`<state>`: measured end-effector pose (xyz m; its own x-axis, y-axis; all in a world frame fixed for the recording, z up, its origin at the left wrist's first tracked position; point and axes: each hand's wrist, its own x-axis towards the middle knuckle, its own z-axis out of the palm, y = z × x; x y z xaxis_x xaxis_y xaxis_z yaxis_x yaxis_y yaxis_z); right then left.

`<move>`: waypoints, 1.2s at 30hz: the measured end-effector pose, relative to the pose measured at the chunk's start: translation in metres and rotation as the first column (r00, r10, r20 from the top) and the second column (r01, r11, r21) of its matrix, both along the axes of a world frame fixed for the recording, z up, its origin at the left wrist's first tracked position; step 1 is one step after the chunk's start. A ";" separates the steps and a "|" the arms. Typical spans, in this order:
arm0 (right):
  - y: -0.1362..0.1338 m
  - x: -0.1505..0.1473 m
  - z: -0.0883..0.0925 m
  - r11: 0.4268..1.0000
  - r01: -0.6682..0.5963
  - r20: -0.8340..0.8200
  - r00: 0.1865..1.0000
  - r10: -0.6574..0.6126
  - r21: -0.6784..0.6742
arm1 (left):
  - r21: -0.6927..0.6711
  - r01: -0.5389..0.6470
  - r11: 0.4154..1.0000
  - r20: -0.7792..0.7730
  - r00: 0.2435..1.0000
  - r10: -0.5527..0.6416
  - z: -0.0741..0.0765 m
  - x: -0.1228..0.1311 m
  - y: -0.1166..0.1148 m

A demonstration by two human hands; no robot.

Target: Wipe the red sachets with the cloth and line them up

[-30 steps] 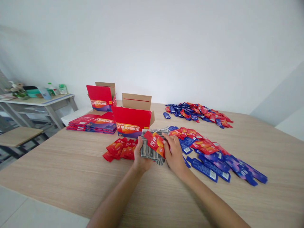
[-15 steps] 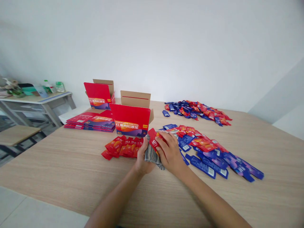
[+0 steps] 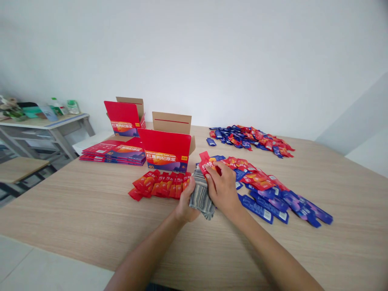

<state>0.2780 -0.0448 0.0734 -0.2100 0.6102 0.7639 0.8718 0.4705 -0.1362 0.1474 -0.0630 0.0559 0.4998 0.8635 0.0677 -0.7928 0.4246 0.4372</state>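
Note:
My left hand (image 3: 185, 205) is closed around a grey striped cloth (image 3: 201, 195), which hangs in folds over the table. Just above the cloth, my right hand (image 3: 224, 186) pinches a red sachet (image 3: 206, 161) between thumb and fingers. The sachet tilts upward and its lower part is covered by my fingers. To the left of my left hand lies a row of overlapping red sachets (image 3: 166, 184). Close behind them stands a red and purple carton (image 3: 165, 151) with its flaps raised. Right of my hands spreads a pile of red and blue sachets (image 3: 260, 182).
Farther back lies another heap of red and blue sachets (image 3: 254, 139). Flattened cartons (image 3: 115, 152) are stacked at the left, with a second opened carton (image 3: 125, 121) behind. A side desk (image 3: 45, 123) holds bottles and a plant.
The red sachet has moved a little right and up, away from my left hand, with my right hand holding it. More of the striped cloth shows now. The view has shifted slightly.

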 end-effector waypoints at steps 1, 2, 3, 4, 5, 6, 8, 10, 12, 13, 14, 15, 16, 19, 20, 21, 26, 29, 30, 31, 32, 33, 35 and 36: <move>-0.001 -0.001 -0.001 1.000 -0.003 0.044 0.999 0.003 -0.005 | -0.011 -0.016 1.000 0.003 1.000 0.016 0.000 -0.002 0.002; -0.001 -0.001 -0.001 1.000 -0.010 0.080 0.997 0.011 -0.012 | -0.019 -0.029 0.999 0.006 1.000 0.029 0.000 -0.004 0.004; -0.001 -0.001 -0.001 0.999 -0.025 0.112 0.993 0.028 -0.025 | -0.025 -0.041 0.999 0.008 0.999 0.041 -0.001 -0.006 0.006; -0.001 -0.001 -0.001 0.998 -0.053 0.145 0.988 0.058 -0.043 | -0.027 -0.053 0.998 0.011 0.999 0.054 -0.001 -0.007 0.007; 0.000 0.000 -0.001 0.994 -0.089 0.175 0.980 0.099 -0.066 | -0.029 -0.067 0.997 0.012 0.998 0.067 -0.001 -0.008 0.008; 0.001 0.002 0.000 0.987 -0.127 0.201 0.969 0.144 -0.095 | -0.029 -0.078 0.997 0.011 0.997 0.079 -0.001 -0.008 0.009; 0.001 0.005 0.002 0.969 -0.190 0.229 0.948 0.223 -0.159 | -0.025 -0.102 0.994 0.008 0.995 0.102 0.000 -0.009 0.009; -0.001 0.007 0.006 0.953 -0.209 0.235 0.937 0.259 -0.220 | -0.026 -0.110 0.994 0.005 0.994 0.110 0.002 -0.010 0.009; -0.006 0.008 0.013 0.939 -0.211 0.247 0.928 0.280 -0.272 | -0.032 -0.108 0.994 0.002 0.994 0.108 0.003 -0.011 0.011; -0.009 0.008 0.016 0.932 -0.213 0.259 0.920 0.292 -0.295 | -0.037 -0.112 0.993 0.000 0.994 0.112 0.003 -0.012 0.012; -0.013 0.008 0.020 0.925 -0.217 0.274 0.912 0.306 -0.314 | -0.043 -0.120 0.992 -0.001 0.993 0.120 0.003 -0.013 0.013; -0.016 0.008 0.024 0.918 -0.222 0.289 0.902 0.321 -0.328 | -0.049 -0.134 0.990 0.001 0.991 0.134 0.003 -0.015 0.014; -0.020 0.008 0.027 0.914 -0.225 0.304 0.893 0.332 -0.337 | -0.056 -0.152 0.987 0.006 0.988 0.152 0.003 -0.016 0.015; -0.028 0.004 0.033 0.918 -0.217 0.348 0.876 0.333 -0.333 | -0.074 -0.188 0.979 0.023 0.981 0.191 0.005 -0.020 0.017; -0.030 0.002 0.033 0.924 -0.211 0.362 0.874 0.325 -0.320 | -0.077 -0.194 0.978 0.023 0.980 0.196 0.006 -0.021 0.018; -0.031 0.000 0.032 0.929 -0.207 0.376 0.870 0.318 -0.305 | -0.079 -0.198 0.977 0.022 0.979 0.200 0.006 -0.022 0.018; -0.028 -0.005 0.023 0.934 -0.245 0.394 0.857 0.333 -0.259 | -0.073 -0.212 0.975 -0.007 0.977 0.212 0.006 -0.022 0.017; -0.022 -0.001 0.021 0.932 -0.266 0.381 0.858 0.346 -0.247 | -0.062 -0.215 0.975 -0.003 0.977 0.215 0.006 -0.021 0.016; -0.020 0.000 0.021 0.933 -0.270 0.373 0.862 0.344 -0.238 | -0.057 -0.209 0.976 -0.001 0.978 0.210 0.007 -0.021 0.016; -0.019 0.001 0.022 0.934 -0.274 0.363 0.866 0.343 -0.229 | -0.051 -0.200 0.978 -0.001 0.980 0.201 0.006 -0.020 0.016; -0.018 0.002 0.023 0.935 -0.277 0.353 0.871 0.342 -0.223 | -0.045 -0.190 0.981 -0.002 0.982 0.190 0.006 -0.020 0.016; -0.017 0.002 0.024 0.935 -0.276 0.345 0.875 0.340 -0.223 | -0.039 -0.179 0.983 -0.003 0.984 0.179 0.005 -0.020 0.017; -0.018 0.002 0.026 0.934 -0.266 0.329 0.883 0.336 -0.239 | -0.033 -0.166 0.986 -0.003 0.986 0.166 0.003 -0.021 0.018; -0.019 0.001 0.026 0.931 -0.262 0.321 0.886 0.336 -0.253 | -0.031 -0.167 0.986 -0.002 0.986 0.167 0.003 -0.021 0.019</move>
<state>0.2794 -0.0635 0.0998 -0.6390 0.6044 0.4759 0.7009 0.7123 0.0365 0.1266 -0.0442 0.0586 0.3488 0.9363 0.0402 -0.8540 0.2998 0.4252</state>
